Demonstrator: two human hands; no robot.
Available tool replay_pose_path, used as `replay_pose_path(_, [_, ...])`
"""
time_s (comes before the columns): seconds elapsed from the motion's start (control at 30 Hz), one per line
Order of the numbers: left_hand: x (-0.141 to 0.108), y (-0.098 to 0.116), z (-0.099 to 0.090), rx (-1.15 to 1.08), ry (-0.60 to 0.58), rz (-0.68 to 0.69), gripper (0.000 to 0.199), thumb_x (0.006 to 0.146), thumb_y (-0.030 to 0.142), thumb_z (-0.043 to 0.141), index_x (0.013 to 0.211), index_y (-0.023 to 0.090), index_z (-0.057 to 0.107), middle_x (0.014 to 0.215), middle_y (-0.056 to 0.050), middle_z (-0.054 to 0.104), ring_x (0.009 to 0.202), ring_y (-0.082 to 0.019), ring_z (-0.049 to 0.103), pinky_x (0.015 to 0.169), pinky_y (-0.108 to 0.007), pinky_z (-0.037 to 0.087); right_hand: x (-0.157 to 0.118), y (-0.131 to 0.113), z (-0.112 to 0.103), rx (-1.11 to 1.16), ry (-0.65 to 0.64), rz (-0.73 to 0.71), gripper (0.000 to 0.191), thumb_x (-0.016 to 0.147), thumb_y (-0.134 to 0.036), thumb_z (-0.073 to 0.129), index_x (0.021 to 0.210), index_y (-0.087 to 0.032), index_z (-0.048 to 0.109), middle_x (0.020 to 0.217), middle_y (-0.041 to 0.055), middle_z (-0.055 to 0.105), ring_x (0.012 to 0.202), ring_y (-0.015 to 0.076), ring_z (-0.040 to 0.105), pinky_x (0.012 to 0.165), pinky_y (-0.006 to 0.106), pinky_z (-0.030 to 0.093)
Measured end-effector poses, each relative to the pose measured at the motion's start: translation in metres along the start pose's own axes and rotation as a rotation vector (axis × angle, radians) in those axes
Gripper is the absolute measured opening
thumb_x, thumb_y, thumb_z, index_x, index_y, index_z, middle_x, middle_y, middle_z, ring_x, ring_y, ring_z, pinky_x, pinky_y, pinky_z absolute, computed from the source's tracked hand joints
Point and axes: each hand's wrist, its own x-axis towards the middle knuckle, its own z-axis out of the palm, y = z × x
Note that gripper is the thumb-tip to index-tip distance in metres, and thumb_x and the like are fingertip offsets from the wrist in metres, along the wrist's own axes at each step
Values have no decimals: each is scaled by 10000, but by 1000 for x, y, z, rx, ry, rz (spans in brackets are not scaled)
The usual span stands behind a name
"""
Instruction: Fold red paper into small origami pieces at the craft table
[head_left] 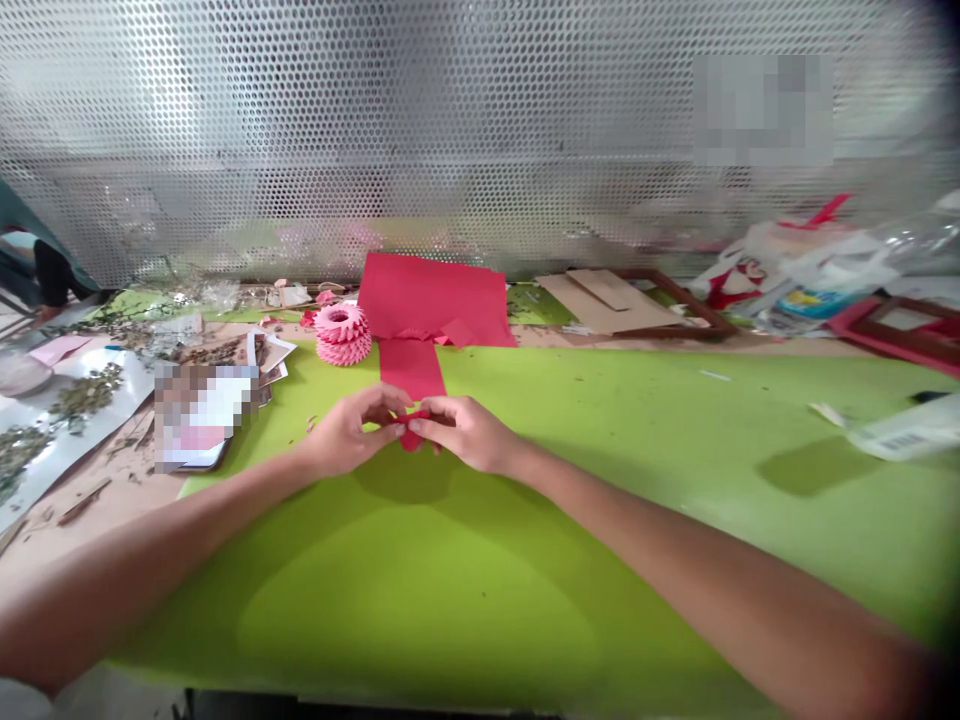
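Between my two hands is a small piece of red paper point(410, 440), pinched at both sides just above the green table. My left hand point(352, 430) grips its left side between thumb and fingers. Its right side is held by the thumb and fingers of my right hand point(469, 430). Right behind the hands lies a red paper strip point(411, 370), reaching back to a large red sheet point(435, 295). Small red paper pieces point(456, 332) rest along the sheet's front edge. A ring-shaped stack of pink folded paper point(343, 333) stands left of the sheet.
A phone point(206, 420) lies left among dried plant bits. Cardboard point(611, 300) and a wooden frame point(682, 300) are at the back right, near plastic bags point(810, 270). A white bottle point(911, 428) lies at the right edge. A perforated metal panel point(480, 130) stands behind the green table point(600, 570).
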Motion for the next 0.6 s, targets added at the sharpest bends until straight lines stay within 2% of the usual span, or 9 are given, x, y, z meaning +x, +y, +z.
replay_pose_path(0.17, [-1, 0, -3, 174, 128, -32, 314, 870, 302, 660, 1139, 183, 551, 986, -54, 644, 784, -138, 621, 732, -276, 506, -2, -7, 0, 34, 117, -12, 250, 889, -371, 557, 776, -164, 640, 713, 31, 661, 582, 129, 558, 569, 255, 424])
replay_pose_path(0.27, [0, 1, -4, 94, 115, -102, 329, 909, 392, 607, 1153, 180, 547, 875, -32, 633, 713, -130, 597, 651, -255, 483, -2, -8, 1, 53, 158, -20, 246, 893, -362, 549, 756, -171, 619, 679, 16, 648, 571, 123, 560, 575, 249, 435])
replay_pose_path(0.43, [1, 1, -1, -97, -18, -167, 394, 878, 401, 640, 1163, 144, 552, 849, -53, 678, 733, -149, 623, 661, -266, 491, -4, -7, 2, -40, 108, -44, 255, 895, -359, 565, 733, -170, 619, 616, 5, 609, 532, 123, 529, 522, 249, 397])
replay_pose_path(0.5, [2, 1, -1, -141, -1, -186, 361, 844, 401, 676, 1073, 133, 594, 843, -58, 688, 731, -147, 626, 660, -264, 495, -4, -8, 1, 48, 74, -65, 277, 913, -393, 553, 766, -170, 623, 679, 21, 641, 585, 133, 572, 558, 256, 439])
replay_pose_path(0.6, [5, 2, -2, -190, 87, -217, 322, 795, 411, 721, 933, 140, 618, 787, -31, 682, 648, -116, 593, 615, -243, 486, -3, -8, -1, 200, -3, -79, 273, 920, -416, 554, 852, -163, 632, 778, 43, 682, 675, 146, 624, 625, 269, 496])
